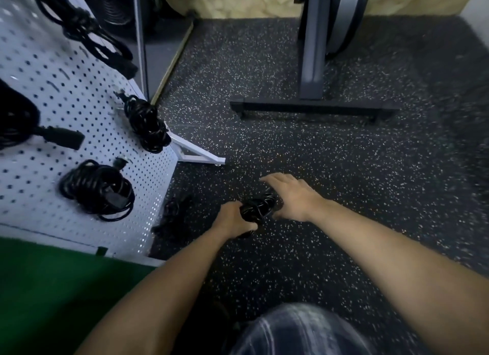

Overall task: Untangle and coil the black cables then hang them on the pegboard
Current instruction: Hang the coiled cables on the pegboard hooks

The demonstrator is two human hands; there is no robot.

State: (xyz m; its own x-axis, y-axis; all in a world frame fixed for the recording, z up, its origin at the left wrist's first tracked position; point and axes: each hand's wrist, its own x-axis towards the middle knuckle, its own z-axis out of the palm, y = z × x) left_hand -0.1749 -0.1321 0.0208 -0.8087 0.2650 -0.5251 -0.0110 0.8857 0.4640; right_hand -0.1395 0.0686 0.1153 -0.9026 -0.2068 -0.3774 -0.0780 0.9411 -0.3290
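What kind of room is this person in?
Probably a workshop or storage corner: a white pegboard hung with coiled black cables, a speckled rubber floor, and a grey metal stand.

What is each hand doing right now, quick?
Left hand: closed around the black cable bundle.
Right hand: open, fingers straight, at the bundle's other end; whether it touches cannot be told.

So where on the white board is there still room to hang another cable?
The pegboard has a bare patch in the middle, between the top coil, the plug and the right-edge coil. The left side, with the black bundle and the lower coil, is crowded.
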